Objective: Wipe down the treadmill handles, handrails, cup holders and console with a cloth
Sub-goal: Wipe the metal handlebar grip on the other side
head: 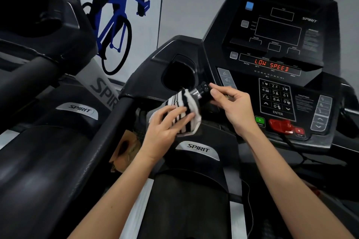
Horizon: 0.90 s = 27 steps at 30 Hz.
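Left hand (165,124) grips striped cloth (184,106); right hand (231,103) pinches small bottle (200,92) just beside it; advise dampening cloth evenly, lightly.

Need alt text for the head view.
A left hand holds a black-and-white striped cloth up to a small dark bottle gripped in the right hand, before a black treadmill console reading LOW SPEED.

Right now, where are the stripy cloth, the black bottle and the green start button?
striped cloth (181,102), head view, middle stripes
black bottle (204,89), head view, black top
green start button (260,120), head view, centre
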Motion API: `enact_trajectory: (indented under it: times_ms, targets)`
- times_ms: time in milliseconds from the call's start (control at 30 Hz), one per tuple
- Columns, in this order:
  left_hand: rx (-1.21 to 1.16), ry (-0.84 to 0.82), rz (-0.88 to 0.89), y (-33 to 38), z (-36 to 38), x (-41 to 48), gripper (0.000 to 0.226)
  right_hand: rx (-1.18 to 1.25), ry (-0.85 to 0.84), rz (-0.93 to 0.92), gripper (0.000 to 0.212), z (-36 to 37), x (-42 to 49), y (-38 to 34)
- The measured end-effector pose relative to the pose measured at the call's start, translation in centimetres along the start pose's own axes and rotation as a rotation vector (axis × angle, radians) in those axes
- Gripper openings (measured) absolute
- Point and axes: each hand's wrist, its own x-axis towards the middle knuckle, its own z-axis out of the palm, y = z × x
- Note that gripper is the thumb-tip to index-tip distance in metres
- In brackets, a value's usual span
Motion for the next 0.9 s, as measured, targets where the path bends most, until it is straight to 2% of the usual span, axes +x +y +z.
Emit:
enact_trajectory:
  times_ms: [133, 267, 333, 500, 733, 900]
  targets:
    - [-0.218, -0.087, -0.227, -0.8, -1.6, -1.3, 0.059, 0.022, 0.006, -0.006, 0.018, 0.2, 0.0, -0.1]
    - [-0.563, -0.126, -0.535, -1.5, -2.8, 1.5, 0.04, 0.016, 0.008, -0.011, 0.017, 0.2, -0.1, 0.0]
    - [-0.678, -0.213, -0.648, -1.6, -2.8, 4.1, 0.037, 0.01, 0.01, -0.013, 0.017, 0.2, -0.2, -0.1]
    - [-0.946, -0.448, -0.795, -1.7, -1.5, 9.7, 0.016, 0.001, 0.039, -0.025, 0.019, 0.5, -0.3, -0.1]
    - [-1.134, -0.705, -1.178, -4.5, -1.1, 8.4, 0.017, 0.011, 0.029, -0.021, 0.018, 0.4, -0.4, -0.2]
    - [-1.047, -0.842, -1.122, -6.4, -3.2, 6.3, 0.015, 0.013, 0.02, -0.027, 0.018, 0.4, -0.4, -0.2]
